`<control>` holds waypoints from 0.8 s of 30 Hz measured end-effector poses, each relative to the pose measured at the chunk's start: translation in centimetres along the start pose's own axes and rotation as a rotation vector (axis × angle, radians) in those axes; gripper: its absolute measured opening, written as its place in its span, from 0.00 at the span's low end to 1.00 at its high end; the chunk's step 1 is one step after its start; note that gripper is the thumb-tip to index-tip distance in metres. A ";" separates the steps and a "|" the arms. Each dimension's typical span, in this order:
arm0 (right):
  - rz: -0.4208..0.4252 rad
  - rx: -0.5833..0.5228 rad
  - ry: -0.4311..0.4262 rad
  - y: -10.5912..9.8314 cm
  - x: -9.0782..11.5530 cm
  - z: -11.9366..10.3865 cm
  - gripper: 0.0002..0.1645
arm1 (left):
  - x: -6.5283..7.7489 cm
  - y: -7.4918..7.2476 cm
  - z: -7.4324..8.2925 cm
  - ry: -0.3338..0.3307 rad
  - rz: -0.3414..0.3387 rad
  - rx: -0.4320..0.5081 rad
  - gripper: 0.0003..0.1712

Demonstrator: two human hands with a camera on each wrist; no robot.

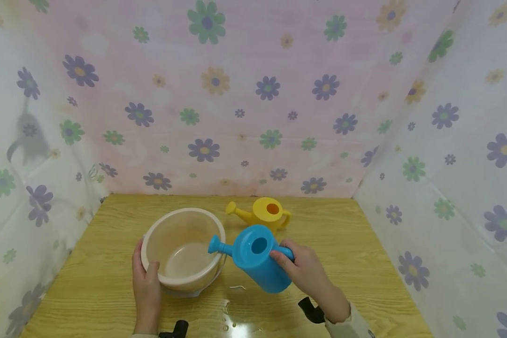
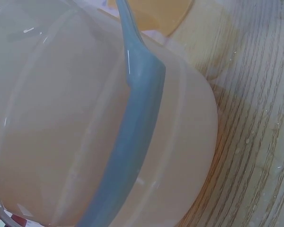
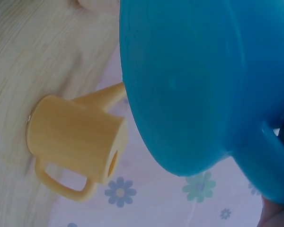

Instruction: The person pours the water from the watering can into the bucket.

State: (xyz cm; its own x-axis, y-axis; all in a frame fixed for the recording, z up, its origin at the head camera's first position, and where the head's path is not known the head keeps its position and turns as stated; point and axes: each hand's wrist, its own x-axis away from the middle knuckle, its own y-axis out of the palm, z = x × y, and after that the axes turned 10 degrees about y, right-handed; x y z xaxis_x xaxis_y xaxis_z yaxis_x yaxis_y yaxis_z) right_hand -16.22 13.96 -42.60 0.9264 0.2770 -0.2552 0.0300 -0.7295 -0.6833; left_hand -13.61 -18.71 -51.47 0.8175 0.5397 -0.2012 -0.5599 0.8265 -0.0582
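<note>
My left hand (image 1: 147,286) grips the near left side of a cream plastic bucket (image 1: 165,234), thumb over the rim and fingers on the outside. A grey-blue bail handle (image 2: 132,113) hangs down along the bucket's outer wall in the left wrist view. The bucket's inside shows no solid object. By its rear handle, my right hand (image 1: 306,267) holds a blue watering can (image 1: 262,267) tilted, its spout head over the bucket's right rim. No stream from the spout is visible. Whether water is inside the can, I cannot tell.
A yellow watering can (image 1: 262,211) stands upright behind the blue one, spout to the left. Water drops (image 1: 234,325) lie on the wooden table (image 1: 342,234) near its front. Flower-printed cloth (image 1: 245,94) encloses the back and sides. Black wrist mounts (image 1: 311,311) sit beside the forearms.
</note>
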 end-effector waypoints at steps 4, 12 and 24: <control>-0.017 -0.004 0.015 -0.2 -0.3 0.1 0.08 | -0.1 0.0 0.0 -0.005 -0.001 0.019 0.36; -0.064 -0.002 0.035 -0.4 -0.5 0.2 0.08 | 0.3 -0.2 -0.2 -0.010 -0.002 -0.015 0.36; -0.053 -0.007 0.034 0.1 -0.2 -0.4 0.08 | 0.0 0.0 -0.2 0.002 0.005 0.014 0.35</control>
State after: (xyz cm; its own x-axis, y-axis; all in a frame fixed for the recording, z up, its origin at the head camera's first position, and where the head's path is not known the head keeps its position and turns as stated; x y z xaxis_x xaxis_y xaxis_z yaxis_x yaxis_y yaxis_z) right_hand -16.28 13.64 -42.35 0.9357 0.2940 -0.1951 0.0820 -0.7189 -0.6902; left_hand -13.63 -18.72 -51.68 0.8146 0.5432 -0.2035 -0.5618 0.8261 -0.0435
